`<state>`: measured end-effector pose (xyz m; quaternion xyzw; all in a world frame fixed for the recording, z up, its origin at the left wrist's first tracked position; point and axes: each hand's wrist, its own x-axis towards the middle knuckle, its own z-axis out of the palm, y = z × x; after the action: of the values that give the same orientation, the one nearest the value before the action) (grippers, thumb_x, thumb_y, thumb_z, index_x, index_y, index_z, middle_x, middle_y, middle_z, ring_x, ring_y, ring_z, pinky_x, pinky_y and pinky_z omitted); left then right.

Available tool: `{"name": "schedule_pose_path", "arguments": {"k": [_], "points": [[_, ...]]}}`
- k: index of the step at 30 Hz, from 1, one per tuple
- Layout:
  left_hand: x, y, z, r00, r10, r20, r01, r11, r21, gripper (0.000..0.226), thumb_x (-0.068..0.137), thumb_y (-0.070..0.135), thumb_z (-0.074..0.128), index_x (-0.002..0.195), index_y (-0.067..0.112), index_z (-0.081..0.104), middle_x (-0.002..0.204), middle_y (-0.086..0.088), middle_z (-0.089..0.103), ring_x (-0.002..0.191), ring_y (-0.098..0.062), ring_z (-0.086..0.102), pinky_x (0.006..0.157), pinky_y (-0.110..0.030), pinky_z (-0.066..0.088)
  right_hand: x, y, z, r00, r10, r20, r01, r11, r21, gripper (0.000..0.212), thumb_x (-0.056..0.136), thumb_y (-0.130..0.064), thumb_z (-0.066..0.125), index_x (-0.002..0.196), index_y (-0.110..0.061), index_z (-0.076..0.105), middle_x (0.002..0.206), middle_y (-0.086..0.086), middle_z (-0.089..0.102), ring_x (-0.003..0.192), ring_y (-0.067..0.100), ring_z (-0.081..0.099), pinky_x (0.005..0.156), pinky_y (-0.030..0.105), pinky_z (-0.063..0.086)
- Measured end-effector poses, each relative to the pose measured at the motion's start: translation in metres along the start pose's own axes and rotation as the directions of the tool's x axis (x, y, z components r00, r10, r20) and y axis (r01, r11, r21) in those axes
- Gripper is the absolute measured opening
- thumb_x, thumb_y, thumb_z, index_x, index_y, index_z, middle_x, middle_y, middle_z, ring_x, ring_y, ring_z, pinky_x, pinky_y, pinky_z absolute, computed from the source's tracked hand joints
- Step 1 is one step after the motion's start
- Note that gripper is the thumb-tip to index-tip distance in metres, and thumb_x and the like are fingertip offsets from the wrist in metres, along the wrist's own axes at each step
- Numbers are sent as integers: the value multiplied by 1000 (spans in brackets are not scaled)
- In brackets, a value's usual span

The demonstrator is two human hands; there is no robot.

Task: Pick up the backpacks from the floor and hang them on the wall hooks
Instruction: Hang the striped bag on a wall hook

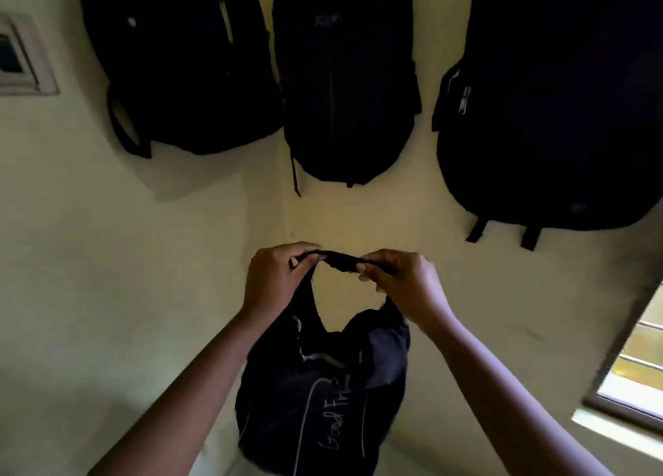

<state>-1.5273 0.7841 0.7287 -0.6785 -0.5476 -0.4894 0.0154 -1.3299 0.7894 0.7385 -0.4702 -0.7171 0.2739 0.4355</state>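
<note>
A dark navy backpack (pixel 323 396) with grey piping and pale lettering hangs in the air below my hands. Its top loop (pixel 341 260) stretches between them. My left hand (pixel 276 278) pinches the loop's left end and my right hand (pixel 398 282) pinches its right end. Three black backpacks hang on the cream wall above: one at upper left (pixel 179 66), one in the middle (pixel 344 81), a large one at upper right (pixel 549 109). The hooks that hold them are hidden behind the bags.
A wall corner (pixel 287 210) runs down between the left and middle bags. A white switch plate (pixel 25 59) is on the wall at far left. A bright window with a dark frame (pixel 631 364) is at lower right.
</note>
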Motion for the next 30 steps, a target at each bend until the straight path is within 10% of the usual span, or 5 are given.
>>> {"name": "schedule_pose_path", "arguments": {"k": [5,10,14,19,30], "points": [[80,22,-3,989,88,-120,-101,989,-105,20,82,20,66,99,12,74,98,-4,75,86,-13,69,74,-26,53,48,-44,-31,983,-117,-138,113,993,-38,7,85,-31,65,82,-32,72,67,-10,69,50,-5,51,48,9,36],[148,49,-3,953,169,-253,-217,961,-172,21,83,22,66,99,11,73,100,-5,74,91,-9,66,81,-13,49,93,-81,-67,938,-202,-281,204,979,-24,9,85,-26,66,90,-24,73,69,-12,68,50,-11,53,52,2,40],[200,73,1,917,237,-321,-308,932,-191,19,85,21,63,98,12,73,100,-3,73,92,-9,64,80,-1,41,128,-105,-97,882,-273,-385,275,960,-51,10,86,-22,66,93,-20,73,65,-13,64,46,-11,52,47,1,40],[262,99,6,878,294,-377,-358,927,-112,20,89,32,55,96,18,68,92,1,72,81,-12,63,71,-28,50,180,-126,-129,788,-399,-469,354,917,-185,13,86,-19,65,94,-13,74,64,-14,61,48,-16,52,47,-1,38],[423,151,6,829,341,-443,-428,897,-110,22,91,31,52,95,15,66,83,4,63,77,-13,58,64,-28,44,339,-172,-196,554,-617,-559,412,786,-461,22,92,-20,56,107,-15,72,84,6,75,46,-2,47,47,5,33]]}}
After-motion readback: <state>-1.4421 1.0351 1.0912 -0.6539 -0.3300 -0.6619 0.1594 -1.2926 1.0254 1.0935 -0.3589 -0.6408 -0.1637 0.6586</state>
